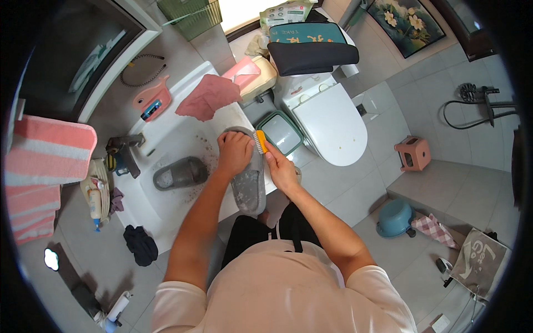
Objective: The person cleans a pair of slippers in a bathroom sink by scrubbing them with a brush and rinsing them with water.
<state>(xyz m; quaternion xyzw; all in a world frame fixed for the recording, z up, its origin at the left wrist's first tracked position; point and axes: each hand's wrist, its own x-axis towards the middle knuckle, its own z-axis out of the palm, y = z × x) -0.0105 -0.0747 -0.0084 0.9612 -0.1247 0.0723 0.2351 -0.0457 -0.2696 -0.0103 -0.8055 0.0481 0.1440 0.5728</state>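
My left hand [236, 152] grips the upper end of a grey slipper [250, 187], which lies sole up along the front edge of the white washbasin [166, 218]. Whitish patches show on the sole. In my right hand [281, 166] is an orange scrubbing brush [261, 141] with pale bristles, which touch the slipper's right side near my left fingers. A second grey slipper [181, 173] lies in the basin, with brown specks of dirt around it. A dark faucet [127, 152] stands at the basin's left side.
A dusty-pink cloth [210, 98] drapes over the basin's far rim beside a pink tissue box [243, 73]. Right of the basin are a green-rimmed bin [282, 132] and a toilet with its white lid [335, 125] down. A black cloth [140, 245] hangs at the basin's near left corner.
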